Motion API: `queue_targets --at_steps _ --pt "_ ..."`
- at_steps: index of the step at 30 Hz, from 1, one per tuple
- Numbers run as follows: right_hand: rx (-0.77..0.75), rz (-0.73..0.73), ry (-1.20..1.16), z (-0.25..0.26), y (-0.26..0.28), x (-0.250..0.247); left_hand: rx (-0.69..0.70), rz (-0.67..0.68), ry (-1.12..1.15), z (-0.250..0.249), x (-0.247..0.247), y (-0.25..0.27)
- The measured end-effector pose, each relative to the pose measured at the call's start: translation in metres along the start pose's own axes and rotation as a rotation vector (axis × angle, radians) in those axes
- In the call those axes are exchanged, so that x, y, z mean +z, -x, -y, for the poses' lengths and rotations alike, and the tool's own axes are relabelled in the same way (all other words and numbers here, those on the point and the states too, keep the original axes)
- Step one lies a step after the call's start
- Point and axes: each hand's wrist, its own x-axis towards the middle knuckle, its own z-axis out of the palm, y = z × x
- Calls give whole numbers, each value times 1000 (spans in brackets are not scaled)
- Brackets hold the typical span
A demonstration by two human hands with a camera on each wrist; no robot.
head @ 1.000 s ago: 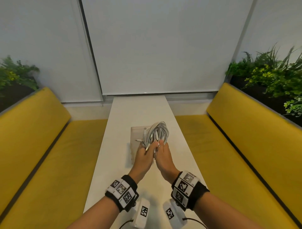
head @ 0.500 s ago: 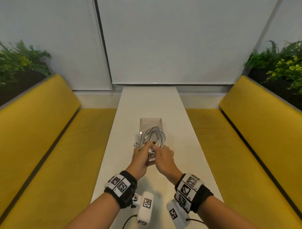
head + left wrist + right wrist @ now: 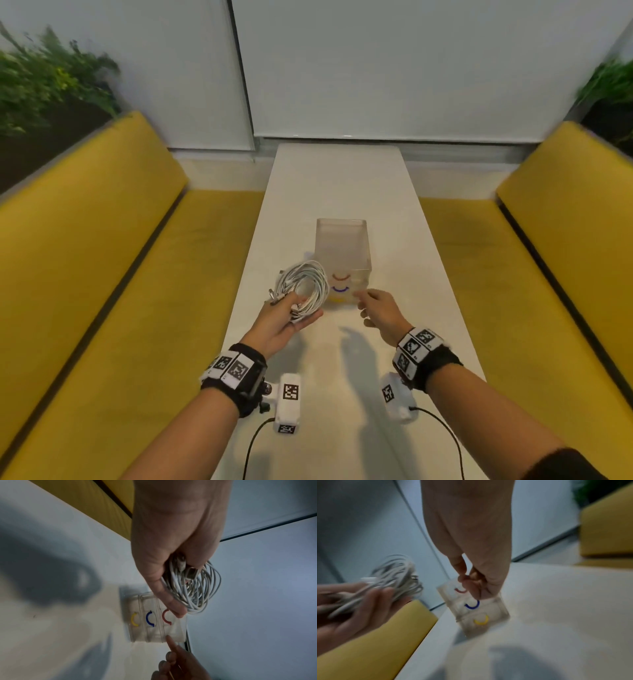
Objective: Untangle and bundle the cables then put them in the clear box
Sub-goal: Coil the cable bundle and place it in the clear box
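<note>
A coil of white cables [image 3: 308, 281] hangs in the air just left of the clear box's front. My left hand [image 3: 289, 317] grips its near side, thumb on top and fingers beneath; a USB plug [image 3: 192, 573] sticks out by the thumb. The clear box [image 3: 342, 246] stands in the middle of the white table, open at the top, with red, blue and yellow arcs [image 3: 149, 620] on its near face. My right hand [image 3: 373, 305] holds nothing; its fingers are loosely curled and the index fingertip [image 3: 169, 638] is at the box's near upper edge. The right wrist view is blurred.
The long white table [image 3: 342, 178] runs away from me between two yellow benches [image 3: 85, 240] [image 3: 565, 240]. Plants stand behind both benches, and blinds close off the far end. Black leads from the wrist cameras trail over the table's near end [image 3: 442, 425].
My right hand has let go of the coil and moved right to the box's front. My left hand alone has carried the coil down and left of the box.
</note>
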Motion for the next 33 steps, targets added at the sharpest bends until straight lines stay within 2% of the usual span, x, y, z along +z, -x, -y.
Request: queue_targets --at_steps 5,11,14,19,23,28,33 --pt "65 -142 -286 0 -32 30 -54 -10 -11 -8 -7 -12" --pt "224 -276 -563 4 -45 57 -86 -34 -25 -13 -15 -25" --pt "274 -301 -617 7 -49 61 -91 -16 -26 -14 -19 -29" --pt "246 -265 -591 0 -41 58 -21 50 -72 -18 -21 -33" --pt "229 -223 -761 -15 -32 56 243 34 -447 -21 -9 -37" --pt "250 -143 -853 -32 -8 51 602 -40 -1240 -20 24 -44" --pt "234 -106 -911 -40 12 49 865 -9 -1834 16 42 -54"
